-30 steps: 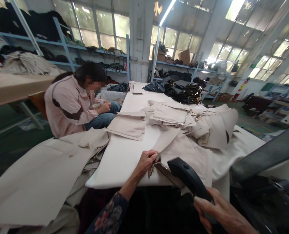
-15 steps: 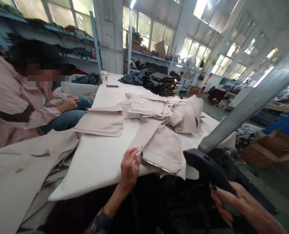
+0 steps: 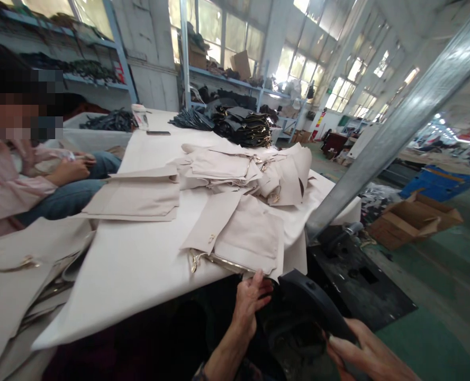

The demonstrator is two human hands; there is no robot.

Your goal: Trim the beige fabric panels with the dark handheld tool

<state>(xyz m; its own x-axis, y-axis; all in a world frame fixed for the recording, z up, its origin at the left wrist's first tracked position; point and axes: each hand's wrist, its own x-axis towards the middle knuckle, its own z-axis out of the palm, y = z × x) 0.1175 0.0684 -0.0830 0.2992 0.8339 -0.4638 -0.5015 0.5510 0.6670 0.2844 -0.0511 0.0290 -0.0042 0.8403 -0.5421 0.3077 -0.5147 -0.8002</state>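
Observation:
My left hand [image 3: 250, 302] is at the front edge of a beige bag piece [image 3: 249, 233] with a brass zipper [image 3: 229, 263]. Its thumb lies on the piece's lower right edge, and the curled fingers sit just below it. Gold-coloured metal fittings [image 3: 195, 261] hang at the zipper's left end, by a flat beige flap [image 3: 209, 227]. In my right hand [image 3: 358, 352] is a long, curved black tool [image 3: 316, 296], whose exact kind I cannot tell. The tool's tip points up and left, close to the bag piece's right corner.
Another beige piece [image 3: 135, 198] and a heap of beige parts [image 3: 223, 164] lie on the white table [image 3: 132, 259]. Dark pieces [image 3: 243, 124] are stacked behind. A metal post [image 3: 378, 127] slants up at right. At left sits a person [image 3: 28, 174] near more beige pieces [image 3: 16, 270].
My left hand has moved right along the zipper edge, from its left end with the fittings to the right corner. The view has turned rightward. My right hand still holds the black tool.

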